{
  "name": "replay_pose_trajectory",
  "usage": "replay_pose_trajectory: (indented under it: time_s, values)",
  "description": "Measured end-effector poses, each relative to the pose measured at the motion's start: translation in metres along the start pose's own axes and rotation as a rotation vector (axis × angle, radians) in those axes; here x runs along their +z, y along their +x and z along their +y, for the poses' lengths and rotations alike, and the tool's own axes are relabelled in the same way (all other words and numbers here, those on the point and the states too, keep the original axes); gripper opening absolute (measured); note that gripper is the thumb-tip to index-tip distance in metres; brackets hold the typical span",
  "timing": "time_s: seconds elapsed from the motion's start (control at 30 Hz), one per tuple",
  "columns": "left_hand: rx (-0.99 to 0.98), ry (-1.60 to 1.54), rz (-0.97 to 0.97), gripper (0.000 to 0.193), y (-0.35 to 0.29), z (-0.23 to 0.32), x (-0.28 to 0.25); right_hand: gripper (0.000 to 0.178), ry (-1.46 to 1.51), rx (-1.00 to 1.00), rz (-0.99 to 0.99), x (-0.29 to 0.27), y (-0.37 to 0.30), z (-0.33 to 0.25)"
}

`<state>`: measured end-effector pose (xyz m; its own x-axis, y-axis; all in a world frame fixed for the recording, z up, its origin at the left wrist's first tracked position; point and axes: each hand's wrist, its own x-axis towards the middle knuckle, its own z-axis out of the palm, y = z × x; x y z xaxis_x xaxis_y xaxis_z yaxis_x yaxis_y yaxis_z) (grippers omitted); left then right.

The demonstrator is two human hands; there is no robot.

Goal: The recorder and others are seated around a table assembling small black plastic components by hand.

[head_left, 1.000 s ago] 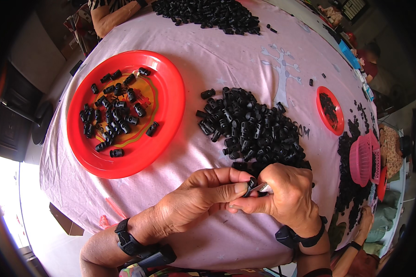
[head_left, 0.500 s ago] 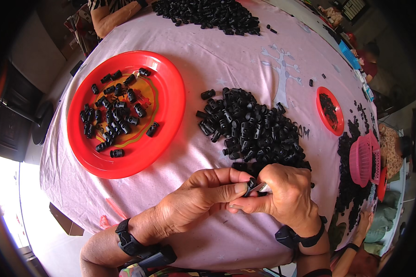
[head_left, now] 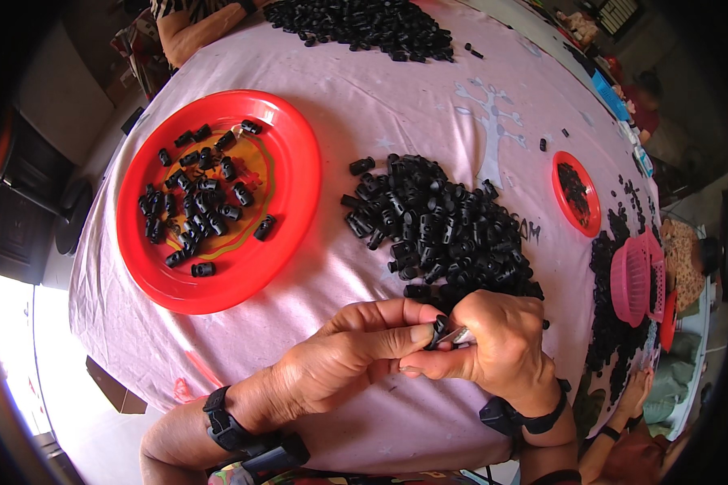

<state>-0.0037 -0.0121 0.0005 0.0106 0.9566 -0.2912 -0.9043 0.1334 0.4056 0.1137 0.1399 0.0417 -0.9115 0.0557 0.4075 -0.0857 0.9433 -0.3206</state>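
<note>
Between the thumb and fingers of my left hand [head_left: 340,352] is a small black plastic cord lock [head_left: 439,329]. My right hand [head_left: 503,335] is closed around a small metal blade [head_left: 459,335], its tip against or right beside the cord lock; the fingers hide the rest of the tool. Just beyond my hands lies a heap of black cord locks [head_left: 441,222] on the pink cloth. To the left, a big red plate [head_left: 291,242] with a yellow patterned centre carries several more, scattered in its middle.
Pink cloth [head_left: 364,105] covers the table. Another black heap [head_left: 364,28] lies at the far edge, near a person's arm [head_left: 198,36]. On the right are a small red dish [head_left: 592,206] with dark bits, a pink basket [head_left: 631,279], strewn black pieces and another person's hand [head_left: 637,388].
The cord lock and blade have shifted very slightly in my fingers. Both hands stay together in the same place, and the plate and heaps look unchanged.
</note>
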Motion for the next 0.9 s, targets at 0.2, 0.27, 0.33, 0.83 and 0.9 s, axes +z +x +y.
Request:
replay_pose_trajectory:
  time_s: [0.2,0.27,0.33,0.83,0.9]
  values:
    - [0.024,-0.108,-0.052,0.022,-0.001,-0.003,0.002,0.052,0.117,0.052,0.018,-0.001,0.001,-0.002]
    - [0.035,-0.126,0.015,0.022,-0.001,-0.004,0.004,0.047,0.167,0.060,0.040,0.000,0.002,-0.002]
    - [0.050,-0.125,-0.003,0.022,-0.002,-0.004,0.002,0.041,0.214,0.069,0.062,0.000,0.004,-0.004]
    - [0.077,-0.102,0.016,0.022,-0.002,0.002,0.000,0.034,0.399,0.196,-0.138,-0.012,0.005,-0.004]
    - [0.081,-0.116,0.008,0.022,-0.003,0.003,0.000,0.030,0.425,0.189,-0.130,-0.013,0.009,-0.009]
